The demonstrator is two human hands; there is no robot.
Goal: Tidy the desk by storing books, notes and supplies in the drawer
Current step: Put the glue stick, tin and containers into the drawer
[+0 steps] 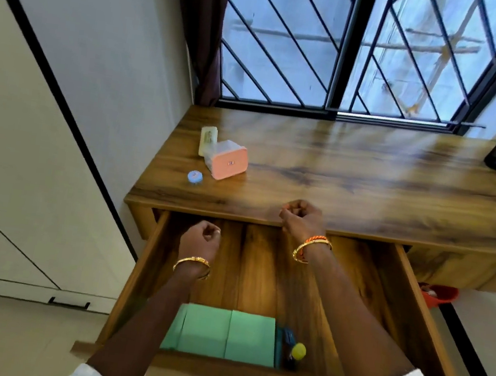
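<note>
Head view: drawer (408, 303) stands pulled out, green books (227, 333) stowed at its 6 o'clock. Left hand (200, 238) and right hand (301, 218) hover, fingers curled on nothing. Pink box (228, 160) waits on the desk (367, 178) at 10 o'clock, probably next.

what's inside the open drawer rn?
In the drawer: two green books side by side at the front, a small blue item, and a dark bottle with a yellow cap. Whatever lies under the books is covered; the arms hide some of the floor.
</note>
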